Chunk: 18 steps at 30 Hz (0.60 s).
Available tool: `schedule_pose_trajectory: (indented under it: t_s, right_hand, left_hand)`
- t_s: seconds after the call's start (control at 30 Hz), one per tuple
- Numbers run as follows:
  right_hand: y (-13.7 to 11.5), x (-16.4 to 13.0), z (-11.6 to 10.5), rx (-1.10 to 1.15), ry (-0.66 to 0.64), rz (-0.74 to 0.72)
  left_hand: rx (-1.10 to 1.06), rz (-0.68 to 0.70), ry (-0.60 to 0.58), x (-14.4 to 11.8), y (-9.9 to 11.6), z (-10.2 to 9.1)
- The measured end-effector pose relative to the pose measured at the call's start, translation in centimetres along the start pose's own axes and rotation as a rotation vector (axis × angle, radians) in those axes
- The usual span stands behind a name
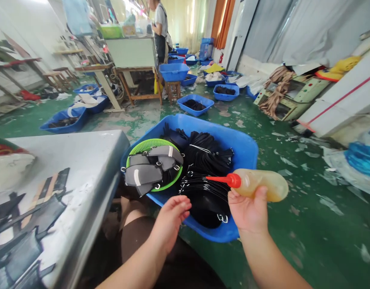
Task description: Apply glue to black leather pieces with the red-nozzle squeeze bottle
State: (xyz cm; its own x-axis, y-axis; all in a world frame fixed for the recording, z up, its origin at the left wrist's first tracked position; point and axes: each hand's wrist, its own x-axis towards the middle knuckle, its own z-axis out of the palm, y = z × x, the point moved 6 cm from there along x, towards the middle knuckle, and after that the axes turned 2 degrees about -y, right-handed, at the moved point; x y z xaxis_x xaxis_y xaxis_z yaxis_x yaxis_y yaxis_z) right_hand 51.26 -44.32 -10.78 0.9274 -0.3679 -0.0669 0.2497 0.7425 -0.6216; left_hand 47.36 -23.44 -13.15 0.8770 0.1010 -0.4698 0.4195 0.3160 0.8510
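the right hand (248,210) grips a squeeze bottle (257,184), its red nozzle over the blue tub (248,148). the left hand (171,218) hovers loosely open, holding nothing, just at the tub's near rim.

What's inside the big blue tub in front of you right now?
The blue tub holds a green basket of grey strap pieces and piles of black pieces with metal buckles. The right hand holds a glue bottle above them. The tub's floor is covered.

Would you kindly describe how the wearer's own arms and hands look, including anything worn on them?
Both forearms are bare, with no sleeves in view. The left hand and the right hand wear no gloves, and no rings, watch or bracelets show. Fingers are bare, nails short and unpainted.
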Motion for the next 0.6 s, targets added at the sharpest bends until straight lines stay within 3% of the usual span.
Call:
schedule_pose_trajectory:
  t_s: [0.1,0.2,0.27,0.47,0.6]
  right_hand:
    - [-0.2,-0.1,-0.5,0.028,0.043,0.018]
    - [-0.5,-0.2,-0.8,0.047,0.045,0.013]
    - [-0.8,-0.2,-0.9,0.053,0.036,0.010]
    - [-1.7,-0.1,-0.9,0.057,0.003,-0.019]
    - [-2.3,0.2,-1.2,0.025,-0.018,-0.048]
  left_hand:
    - [0.354,0.149,-0.148,0.6,-1.4,2.4]
    - [0.571,0.410,-0.216,1.3,-0.7,4.0]
    - [0.665,0.506,-0.237,1.9,-0.3,4.9]
    - [0.677,0.449,-0.289,3.3,-0.7,7.3]
    - [0.637,0.379,-0.281,3.3,-1.0,7.5]
